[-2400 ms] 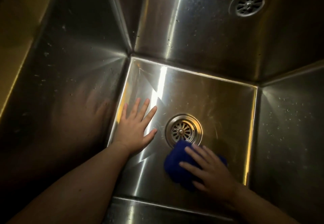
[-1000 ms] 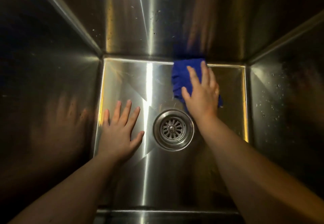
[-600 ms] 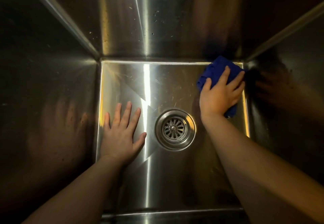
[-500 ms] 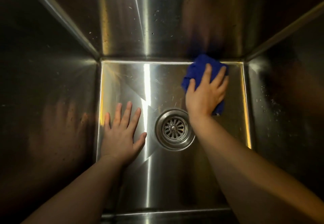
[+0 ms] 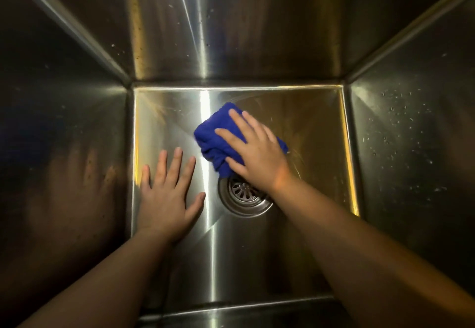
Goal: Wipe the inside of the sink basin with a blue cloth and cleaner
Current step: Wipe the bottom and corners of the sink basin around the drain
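Looking straight down into the steel sink through the head cam right now, and both of my hands are on the floor of the basin. My right hand is on top of the blue cloth, which is bunched up on the sink floor just past the drain, a bit toward the back wall. The fingers are spread and mostly straight, pressing the cloth flat against the metal, so it's more of a push-down than a grab. The thumb sits along the near edge of the cloth, and I can't tell if it's tucked under any fabric. The heel of that hand and the wrist cover the far edge of the drain, so I only see the near part of the strainer.

My left hand is flat on the floor to the left of the drain, all 5 fingers splayed out and pointing toward the back wall, holding nothing. It's close to the left wall, and there's a smeary reflection of it in the metal there. Cloth and left hand are near each other but not touching.

The right wall has a scatter of water droplets on it, and there are a few specks on the back wall too. A bright streak of light runs down the back wall and across the floor between my 2 hands.
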The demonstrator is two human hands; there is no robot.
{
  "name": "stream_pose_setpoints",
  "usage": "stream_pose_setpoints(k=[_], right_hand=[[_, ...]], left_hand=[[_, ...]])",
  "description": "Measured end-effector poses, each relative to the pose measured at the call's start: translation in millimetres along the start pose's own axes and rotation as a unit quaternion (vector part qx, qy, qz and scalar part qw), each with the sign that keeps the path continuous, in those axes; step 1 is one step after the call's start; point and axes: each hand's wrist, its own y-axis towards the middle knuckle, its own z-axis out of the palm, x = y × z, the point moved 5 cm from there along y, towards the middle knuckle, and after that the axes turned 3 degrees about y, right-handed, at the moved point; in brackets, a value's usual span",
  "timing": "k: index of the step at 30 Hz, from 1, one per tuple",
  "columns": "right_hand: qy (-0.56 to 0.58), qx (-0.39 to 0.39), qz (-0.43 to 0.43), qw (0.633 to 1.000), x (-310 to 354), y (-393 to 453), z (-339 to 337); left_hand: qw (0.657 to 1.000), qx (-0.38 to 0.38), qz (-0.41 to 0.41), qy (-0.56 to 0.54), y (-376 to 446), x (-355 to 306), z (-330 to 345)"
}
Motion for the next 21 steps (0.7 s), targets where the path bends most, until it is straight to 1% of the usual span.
stream_pose_setpoints(k=[2, 5, 8, 11, 15, 21], right_hand=[[0.002, -0.008, 0.067, 0.998, -25, -4, -7], [0.012, -0.046, 0.174, 0.984, -68, -17, -19], [-0.010, -0.077, 0.275, 0.958, -107, -36, -32], [-0.021, -0.098, 0.352, 0.931, -118, -56, -37], [-0.002, -0.106, 0.383, 0.918, -97, -77, -32], [0.024, -0.078, 0.358, 0.930, -49, -117, -18]], left_hand=[[1.000, 0.003, 0.000, -0.003, 0, 0, -1], [1.000, 0.003, 0.000, -0.005, 0, 0, -1], [1.000, -0.001, 0.001, -0.011, -1, 0, -3], [1.000, -0.001, 0.004, -0.014, -1, -1, -4], [1.000, 0.003, 0.006, -0.014, -1, -1, -4], [1.000, 0.010, 0.002, -0.007, -2, -1, -6]])
